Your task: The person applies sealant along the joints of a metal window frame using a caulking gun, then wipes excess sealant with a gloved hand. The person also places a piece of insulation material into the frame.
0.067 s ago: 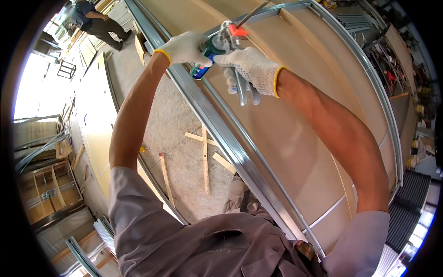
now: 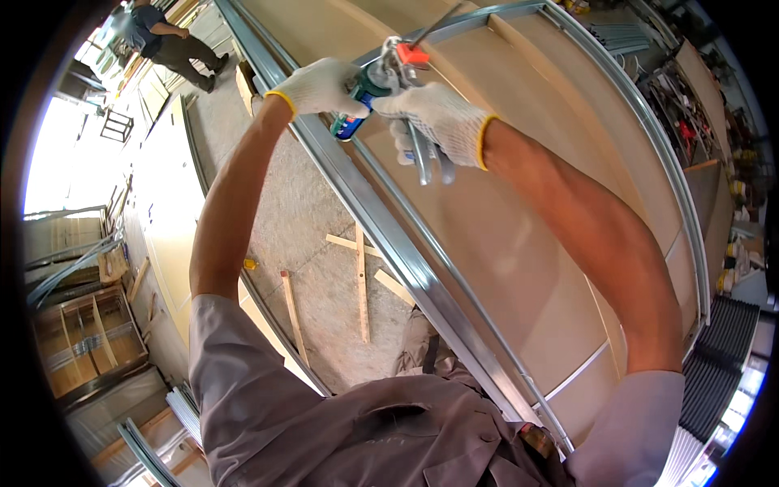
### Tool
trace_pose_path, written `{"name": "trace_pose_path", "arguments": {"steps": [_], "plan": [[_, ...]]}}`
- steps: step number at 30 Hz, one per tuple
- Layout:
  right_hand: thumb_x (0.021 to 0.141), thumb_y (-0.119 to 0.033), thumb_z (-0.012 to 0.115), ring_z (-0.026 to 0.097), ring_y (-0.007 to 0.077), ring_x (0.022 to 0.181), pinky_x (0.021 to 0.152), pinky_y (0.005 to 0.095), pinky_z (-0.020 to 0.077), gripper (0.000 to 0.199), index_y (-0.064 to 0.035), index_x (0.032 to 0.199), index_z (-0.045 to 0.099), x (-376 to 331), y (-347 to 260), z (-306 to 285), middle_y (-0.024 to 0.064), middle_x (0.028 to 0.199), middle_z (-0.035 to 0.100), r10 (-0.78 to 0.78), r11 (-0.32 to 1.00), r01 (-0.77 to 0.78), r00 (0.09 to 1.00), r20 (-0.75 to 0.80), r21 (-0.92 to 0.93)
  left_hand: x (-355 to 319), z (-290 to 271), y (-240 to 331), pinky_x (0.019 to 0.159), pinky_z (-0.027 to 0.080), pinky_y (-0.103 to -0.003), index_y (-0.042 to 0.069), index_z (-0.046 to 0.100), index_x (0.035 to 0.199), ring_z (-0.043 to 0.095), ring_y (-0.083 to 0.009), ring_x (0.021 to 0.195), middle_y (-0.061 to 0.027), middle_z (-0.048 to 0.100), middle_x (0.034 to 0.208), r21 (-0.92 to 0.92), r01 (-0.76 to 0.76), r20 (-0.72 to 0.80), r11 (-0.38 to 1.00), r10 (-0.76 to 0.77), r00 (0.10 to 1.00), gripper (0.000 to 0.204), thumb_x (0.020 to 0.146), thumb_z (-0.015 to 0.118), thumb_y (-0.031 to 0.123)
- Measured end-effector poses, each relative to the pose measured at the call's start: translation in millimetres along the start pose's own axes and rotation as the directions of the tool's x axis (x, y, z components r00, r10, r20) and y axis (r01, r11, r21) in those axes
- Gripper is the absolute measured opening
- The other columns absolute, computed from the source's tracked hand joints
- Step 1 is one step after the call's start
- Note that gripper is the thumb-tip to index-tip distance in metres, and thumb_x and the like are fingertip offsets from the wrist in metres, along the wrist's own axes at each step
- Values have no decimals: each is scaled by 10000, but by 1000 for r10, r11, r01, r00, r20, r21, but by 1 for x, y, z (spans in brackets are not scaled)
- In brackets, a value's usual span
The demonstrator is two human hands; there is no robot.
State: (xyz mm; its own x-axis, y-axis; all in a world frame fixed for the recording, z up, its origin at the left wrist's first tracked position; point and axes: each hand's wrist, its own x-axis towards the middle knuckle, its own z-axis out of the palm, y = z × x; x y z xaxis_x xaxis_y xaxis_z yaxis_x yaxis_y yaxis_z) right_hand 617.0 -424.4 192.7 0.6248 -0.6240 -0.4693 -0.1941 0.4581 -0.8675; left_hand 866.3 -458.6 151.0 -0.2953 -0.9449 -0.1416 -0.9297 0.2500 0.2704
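In the head view, my gloved left hand (image 2: 320, 88) is curled around a blue-and-green can (image 2: 350, 124) near the top centre of the frame; my gloved right hand (image 2: 442, 120), just right of it, is wrapped round the bare handles of a metal gun (image 2: 393, 71), which carries a red fitting (image 2: 412, 54) and a thin rod (image 2: 436, 24) pointing up; beneath lie a steel rail (image 2: 369, 211) and a tan panel (image 2: 503, 227); wooden strips (image 2: 362, 292) lie on the floor (image 2: 280, 199), lower centre; another person (image 2: 180, 53) stands upper left.
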Motion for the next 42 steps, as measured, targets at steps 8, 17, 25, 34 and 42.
{"name": "trace_pose_path", "arguments": {"steps": [8, 17, 25, 34, 42], "plan": [[953, -187, 716, 582, 183, 531, 531, 410, 554, 219, -32, 860, 592, -32, 26, -28, 53, 642, 576, 27, 991, -27, 1000, 3, 134, 3, 16, 30, 814, 568, -341, 61, 762, 1164, 733, -217, 833, -131, 787, 937, -393, -39, 143, 919, 103, 984, 516, 778, 839, 396], [935, -217, 792, 567, 153, 521, 499, 347, 533, 293, -80, 850, 548, -160, 98, -66, 52, 645, 570, 192, 976, -178, 975, -114, 126, -13, 53, 160, 727, 578, -378, 95, 764, 945, 757, -243, 763, -96, 767, 808, -18, -262, 245, 965, 258, 934, 457, 763, 790, 514], [933, -357, 783, 642, 163, 609, 601, 312, 556, 346, -57, 866, 623, -209, 110, -88, 73, 720, 637, 165, 986, -165, 986, -19, 12, -12, 61, 206, 782, 591, -429, 60, 743, 991, 753, -330, 833, -137, 775, 875, -59, -366, 346, 929, 363, 865, 516, 770, 804, 522], [951, -271, 729, 664, 166, 695, 670, 333, 576, 250, -37, 991, 652, -218, 138, -81, 75, 811, 662, 118, 924, -69, 987, -111, 376, -15, 70, 226, 869, 581, -410, 68, 748, 1093, 755, -302, 918, -137, 784, 988, -104, -352, 341, 930, 366, 866, 452, 786, 853, 382], [940, -243, 767, 654, 140, 621, 568, 314, 567, 235, -58, 949, 623, -267, 134, -96, 64, 772, 674, 267, 955, -236, 948, -172, 181, -24, 92, 255, 793, 618, -448, 138, 734, 1107, 768, -318, 824, -106, 774, 881, -87, -468, 351, 880, 466, 812, 557, 830, 741, 622]]}}
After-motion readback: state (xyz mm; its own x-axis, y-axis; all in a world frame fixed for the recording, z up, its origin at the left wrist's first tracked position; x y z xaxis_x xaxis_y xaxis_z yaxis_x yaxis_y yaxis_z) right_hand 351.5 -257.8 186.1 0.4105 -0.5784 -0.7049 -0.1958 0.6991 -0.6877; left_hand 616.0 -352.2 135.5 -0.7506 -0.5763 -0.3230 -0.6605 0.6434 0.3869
